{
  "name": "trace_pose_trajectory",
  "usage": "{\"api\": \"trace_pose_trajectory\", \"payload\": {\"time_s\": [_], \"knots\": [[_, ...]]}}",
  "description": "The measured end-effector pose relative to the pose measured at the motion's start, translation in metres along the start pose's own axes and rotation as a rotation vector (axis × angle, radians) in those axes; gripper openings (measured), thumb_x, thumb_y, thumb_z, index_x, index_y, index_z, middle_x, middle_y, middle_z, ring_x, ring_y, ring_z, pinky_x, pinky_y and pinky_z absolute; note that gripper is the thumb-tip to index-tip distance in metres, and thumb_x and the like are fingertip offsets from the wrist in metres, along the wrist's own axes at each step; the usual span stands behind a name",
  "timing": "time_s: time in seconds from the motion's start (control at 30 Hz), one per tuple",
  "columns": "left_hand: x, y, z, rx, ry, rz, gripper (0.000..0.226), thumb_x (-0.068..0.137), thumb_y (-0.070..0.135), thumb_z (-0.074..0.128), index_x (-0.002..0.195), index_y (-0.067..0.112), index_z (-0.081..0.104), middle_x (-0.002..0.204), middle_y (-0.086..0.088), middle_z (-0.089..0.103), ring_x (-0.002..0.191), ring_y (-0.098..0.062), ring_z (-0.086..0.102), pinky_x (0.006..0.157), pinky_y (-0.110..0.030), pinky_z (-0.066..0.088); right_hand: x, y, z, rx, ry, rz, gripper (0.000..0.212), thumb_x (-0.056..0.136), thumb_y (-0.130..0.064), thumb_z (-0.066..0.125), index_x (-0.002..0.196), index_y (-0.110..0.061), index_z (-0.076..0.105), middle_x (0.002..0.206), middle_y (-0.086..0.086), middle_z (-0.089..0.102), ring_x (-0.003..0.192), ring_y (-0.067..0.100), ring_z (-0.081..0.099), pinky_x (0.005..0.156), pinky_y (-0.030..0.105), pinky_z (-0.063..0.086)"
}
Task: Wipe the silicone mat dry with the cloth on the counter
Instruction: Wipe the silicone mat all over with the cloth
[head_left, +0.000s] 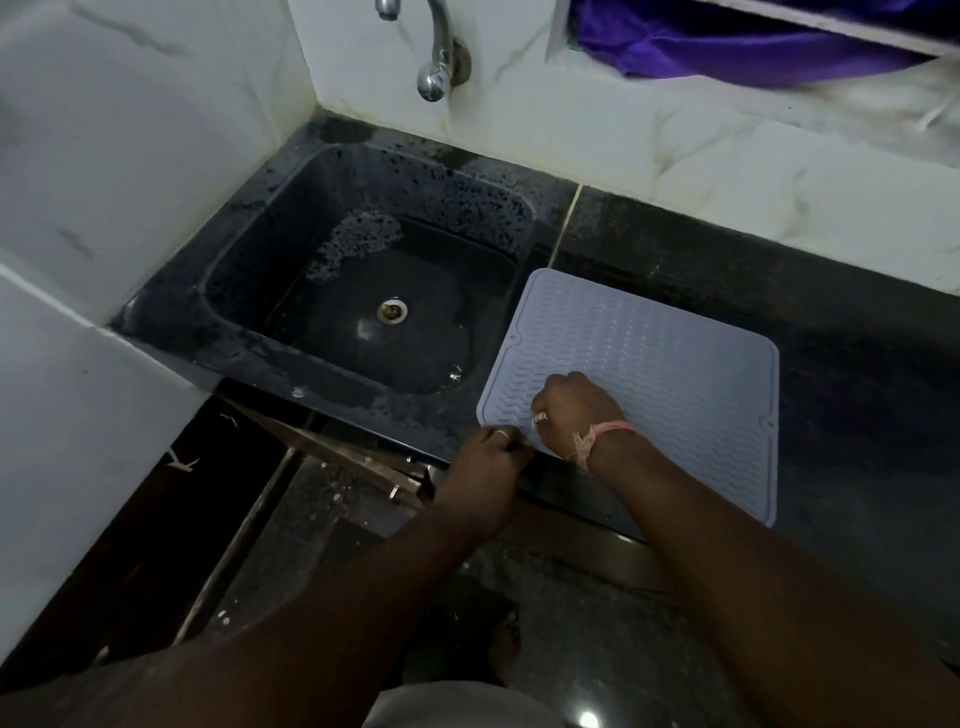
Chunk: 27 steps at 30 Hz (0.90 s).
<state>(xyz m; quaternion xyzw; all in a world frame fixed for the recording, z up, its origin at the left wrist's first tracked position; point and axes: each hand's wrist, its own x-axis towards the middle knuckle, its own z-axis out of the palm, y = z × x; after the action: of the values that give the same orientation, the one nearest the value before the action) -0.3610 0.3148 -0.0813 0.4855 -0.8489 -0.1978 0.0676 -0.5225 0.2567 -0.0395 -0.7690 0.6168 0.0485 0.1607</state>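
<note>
1. The mat (670, 374) lies flat on the dark counter (857, 364), just right of the sink (363, 291).
2. Left hand (488, 452) pinches the mat's near-left corner, fingers curled.
3. Right hand (574, 408) rests fisted on the mat, wrist bent; whether it holds anything cannot be told.

Black sink (249, 244) set in dark counter (857, 332), wet, drain (391, 310) at middle. Chrome tap (439, 57) on white marble wall (727, 171) above. Purple cloth (727, 41) in opening at top right. Speckled floor (597, 623) below.
</note>
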Motion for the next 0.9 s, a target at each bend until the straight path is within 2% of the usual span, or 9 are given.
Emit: {"api": "trace_pose_trajectory", "payload": {"time_s": [0.1, 0.3, 0.47, 0.53, 0.63, 0.77, 0.83, 0.9], "knots": [[0.001, -0.002, -0.003, -0.061, -0.034, -0.025, 0.041, 0.092, 0.011, 0.056, 0.133, 0.015, 0.061, 0.133, -0.004, 0.056, 0.126, -0.022, 0.048, 0.106, -0.035, 0.044, 0.008, -0.009, -0.001, -0.021, -0.007, -0.008, 0.011, 0.090, -0.015, 0.063, 0.092, -0.009, 0.071, 0.102, 0.006, 0.062, 0.102, 0.022, 0.056, 0.081, 0.031, 0.052], [0.001, -0.001, -0.009, -0.122, -0.094, -0.107, 0.037, 0.092, 0.005, 0.052, 0.128, 0.014, 0.059, 0.130, -0.007, 0.054, 0.107, -0.025, 0.062, 0.089, -0.037, 0.055, 0.028, -0.030, -0.005, -0.042, -0.048, -0.022, 0.019, 0.092, -0.017, 0.061, 0.104, -0.007, 0.071, 0.109, 0.008, 0.064, 0.104, 0.024, 0.057, 0.083, 0.031, 0.049], [0.002, -0.002, -0.009, -0.074, -0.119, -0.147, 0.027, 0.096, 0.007, 0.048, 0.120, 0.007, 0.061, 0.121, -0.014, 0.060, 0.099, -0.031, 0.065, 0.077, -0.035, 0.050, 0.042, -0.049, -0.007, -0.057, -0.092, 0.010, 0.019, 0.089, -0.011, 0.063, 0.105, -0.004, 0.070, 0.110, 0.014, 0.065, 0.105, 0.028, 0.060, 0.087, 0.033, 0.053], [0.004, -0.001, -0.010, -0.054, -0.132, -0.142, 0.025, 0.097, 0.007, 0.047, 0.117, 0.005, 0.063, 0.119, -0.016, 0.062, 0.099, -0.032, 0.065, 0.079, -0.037, 0.050, 0.045, -0.054, -0.009, -0.030, -0.098, 0.022, 0.019, 0.089, -0.009, 0.062, 0.106, -0.004, 0.071, 0.110, 0.015, 0.066, 0.105, 0.029, 0.061, 0.091, 0.035, 0.054], [0.007, -0.003, -0.012, -0.057, -0.154, -0.146, 0.027, 0.096, 0.010, 0.051, 0.119, 0.008, 0.063, 0.119, -0.014, 0.063, 0.100, -0.031, 0.065, 0.083, -0.039, 0.053, 0.048, -0.053, -0.007, 0.109, -0.074, 0.064, 0.017, 0.091, -0.010, 0.061, 0.098, -0.004, 0.075, 0.102, 0.013, 0.071, 0.097, 0.027, 0.066, 0.090, 0.034, 0.055], [0.011, -0.003, -0.018, -0.108, -0.172, -0.186, 0.034, 0.093, 0.014, 0.057, 0.127, 0.011, 0.056, 0.123, -0.010, 0.061, 0.105, -0.030, 0.065, 0.085, -0.041, 0.055, 0.047, -0.036, -0.012, 0.456, 0.036, 0.208, 0.014, 0.088, -0.017, 0.066, 0.086, -0.012, 0.079, 0.084, 0.002, 0.075, 0.078, 0.014, 0.069, 0.079, 0.028, 0.059], [0.011, -0.001, -0.020, -0.110, -0.176, -0.186, 0.031, 0.094, 0.017, 0.056, 0.125, 0.014, 0.056, 0.123, -0.008, 0.060, 0.105, -0.028, 0.064, 0.086, -0.041, 0.056, 0.038, -0.021, -0.017, 0.629, 0.082, 0.241, 0.006, 0.084, -0.019, 0.074, 0.083, -0.016, 0.079, 0.081, -0.002, 0.075, 0.075, 0.010, 0.069, 0.073, 0.024, 0.057], [0.012, 0.001, -0.019, -0.058, -0.156, -0.151, 0.028, 0.094, 0.021, 0.055, 0.122, 0.017, 0.058, 0.124, -0.006, 0.058, 0.103, -0.028, 0.065, 0.087, -0.043, 0.056, 0.022, 0.001, -0.022, 0.762, 0.104, 0.311, 0.008, 0.081, -0.022, 0.079, 0.086, -0.017, 0.078, 0.083, -0.002, 0.075, 0.077, 0.009, 0.069, 0.069, 0.023, 0.056]]}}
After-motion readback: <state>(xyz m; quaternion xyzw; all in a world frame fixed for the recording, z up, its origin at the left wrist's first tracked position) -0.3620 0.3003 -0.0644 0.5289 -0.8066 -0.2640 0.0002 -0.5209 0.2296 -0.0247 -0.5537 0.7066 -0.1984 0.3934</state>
